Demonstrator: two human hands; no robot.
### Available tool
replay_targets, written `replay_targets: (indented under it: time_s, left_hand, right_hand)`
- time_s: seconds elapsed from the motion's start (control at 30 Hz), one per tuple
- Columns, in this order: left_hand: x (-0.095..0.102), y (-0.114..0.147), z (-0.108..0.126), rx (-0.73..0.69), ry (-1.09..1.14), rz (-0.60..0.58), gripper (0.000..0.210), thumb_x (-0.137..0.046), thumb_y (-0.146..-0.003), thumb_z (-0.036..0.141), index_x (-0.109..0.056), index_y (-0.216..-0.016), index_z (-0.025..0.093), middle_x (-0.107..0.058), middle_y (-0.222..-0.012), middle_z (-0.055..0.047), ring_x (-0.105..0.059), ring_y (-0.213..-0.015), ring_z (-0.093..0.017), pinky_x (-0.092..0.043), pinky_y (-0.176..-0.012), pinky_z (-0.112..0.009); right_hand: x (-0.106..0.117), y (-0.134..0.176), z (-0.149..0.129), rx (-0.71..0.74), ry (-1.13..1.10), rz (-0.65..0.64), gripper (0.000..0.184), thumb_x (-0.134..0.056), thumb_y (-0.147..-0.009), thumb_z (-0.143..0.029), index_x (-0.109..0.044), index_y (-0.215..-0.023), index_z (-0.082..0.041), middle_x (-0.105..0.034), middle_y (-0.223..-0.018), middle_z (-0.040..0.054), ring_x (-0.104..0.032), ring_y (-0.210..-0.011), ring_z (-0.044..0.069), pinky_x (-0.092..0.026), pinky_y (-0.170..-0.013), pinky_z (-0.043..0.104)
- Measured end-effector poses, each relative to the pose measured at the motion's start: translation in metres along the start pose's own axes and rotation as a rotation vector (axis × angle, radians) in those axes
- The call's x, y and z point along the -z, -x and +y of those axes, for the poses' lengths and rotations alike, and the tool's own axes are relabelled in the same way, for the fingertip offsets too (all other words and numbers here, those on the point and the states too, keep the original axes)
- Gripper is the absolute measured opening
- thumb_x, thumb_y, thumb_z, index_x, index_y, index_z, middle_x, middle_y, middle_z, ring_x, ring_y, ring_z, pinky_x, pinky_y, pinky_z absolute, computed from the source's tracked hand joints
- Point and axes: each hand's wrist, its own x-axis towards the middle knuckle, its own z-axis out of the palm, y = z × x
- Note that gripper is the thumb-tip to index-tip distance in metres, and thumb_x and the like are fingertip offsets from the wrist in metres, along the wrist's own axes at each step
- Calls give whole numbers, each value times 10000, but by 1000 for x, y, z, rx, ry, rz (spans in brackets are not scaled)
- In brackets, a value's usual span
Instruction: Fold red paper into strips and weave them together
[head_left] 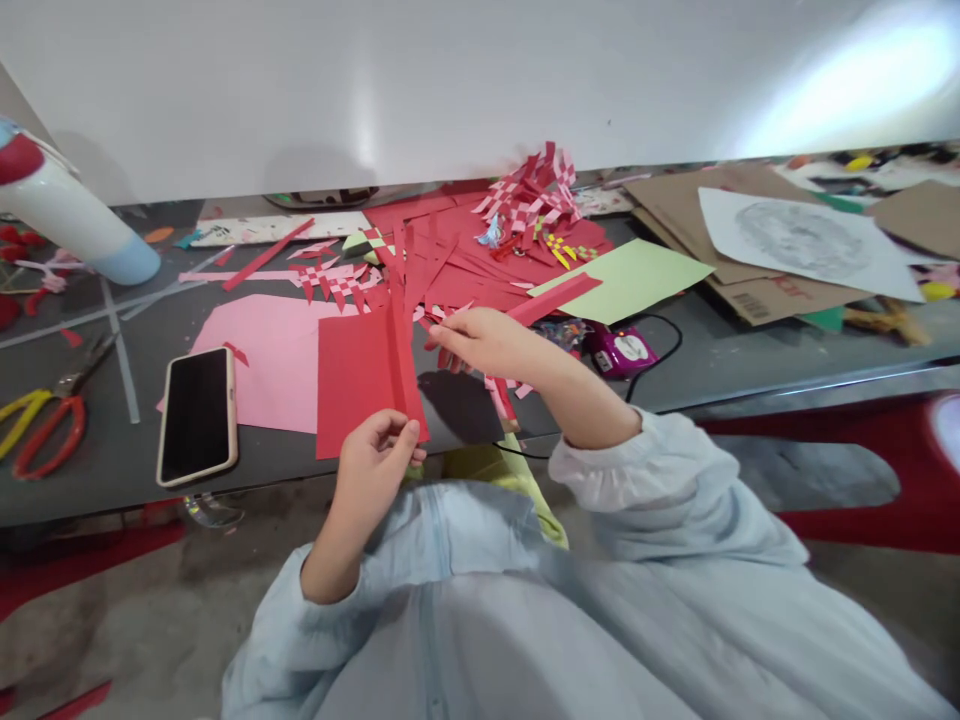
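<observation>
My left hand [379,460] pinches the near right corner of a red sheet of paper [356,375] that has a raised fold along its right side. The sheet partly covers a larger pink sheet [262,350]. To the right of the fold, my right hand [472,340] hangs over the table with its fingers drawn together; what lies between them, if anything, cannot be made out. Just beyond it are loose red paper strips [431,265] and a folded red strip [559,297] lying partly over a pale green sheet [637,280].
A phone [198,415] and scissors [60,410] lie at left, near a tilted white and blue bottle [82,210]. Woven pink-red paper pieces [536,190] are heaped at the back. At right are a purple device with a cord [622,350] and stacked cardboard [780,295].
</observation>
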Motion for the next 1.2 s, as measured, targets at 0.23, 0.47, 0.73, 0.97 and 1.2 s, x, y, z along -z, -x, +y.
replay_targets:
  time_s: [0.23,0.47,0.73,0.97,1.2]
  left_hand:
    - [-19,4,4,-144,-613,-47,224,-558,-876,343,-585,-694,216,-628,-629,7,-591,-590,-151,-403,-591,-257]
    - [-30,3,14,-249,-863,-175,334,-466,-969,404,-590,-724,215,-647,-689,-17,-573,-618,-165,-362,-598,-276]
    - [-2,-18,60,-392,-913,-86,263,-513,-956,395,-688,-1025,211,-740,-941,-51,-685,-815,-191,-504,-769,-291]
    - [12,-51,80,-549,-935,54,498,-584,-902,390,-570,-1361,198,-617,-1403,-112,-555,-1312,-272,-419,-1130,-446]
    - [13,-51,86,-390,-869,56,154,-637,-837,329,-665,-792,185,-724,-824,-19,-660,-785,-176,-532,-760,-298]
  right_hand:
    - [-29,23,13,-57,-349,154,416,-526,-898,-576,-653,-803,-192,-691,-702,33,-640,-632,168,-480,-583,283]
    - [-45,26,31,-131,-616,250,234,-658,-729,-414,-619,-797,-193,-639,-703,6,-583,-633,139,-494,-595,283]
    - [-37,41,41,-13,-773,172,203,-656,-716,-363,-625,-824,-194,-665,-785,7,-597,-695,134,-502,-692,285]
    - [-28,51,47,161,-783,46,145,-661,-780,-316,-628,-826,-182,-634,-753,-4,-560,-669,115,-456,-646,254]
    - [-19,56,46,255,-558,77,78,-619,-824,-235,-668,-842,-177,-709,-804,20,-610,-720,132,-459,-674,261]
